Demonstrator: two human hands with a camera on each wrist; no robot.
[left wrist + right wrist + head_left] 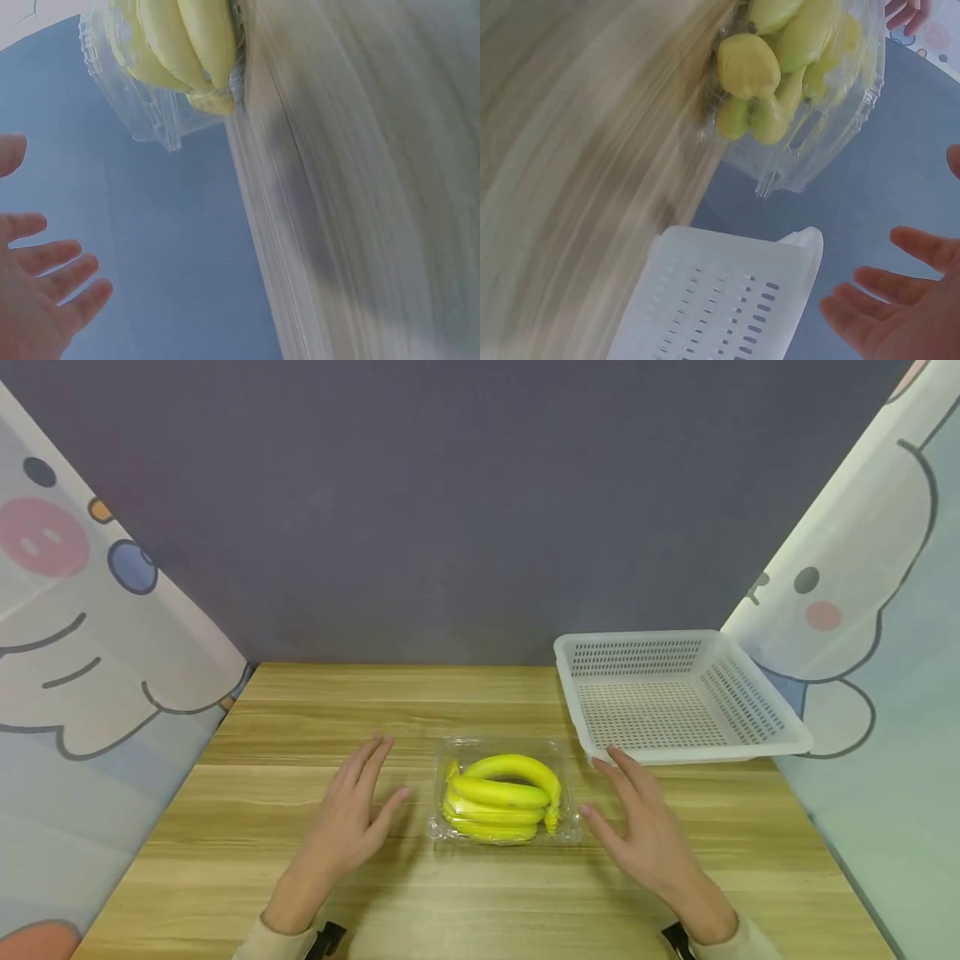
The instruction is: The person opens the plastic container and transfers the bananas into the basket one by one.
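Note:
A clear plastic clamshell box sits on the wooden table with several yellow bananas inside it. To its left hovers my left hand, fingers extended and apart from the box. On the other side my right hand is held out, its thumb tip close to the box's right edge and its fingertips overlapping the basket's front rim in the head view. Both hands are empty. In the left wrist view the bananas show through the box wall, and the right wrist view shows the bananas' ends.
A white perforated plastic basket stands at the back right of the table. Behind the table rises a dark grey panel. Cartoon-printed sheets hang along both sides.

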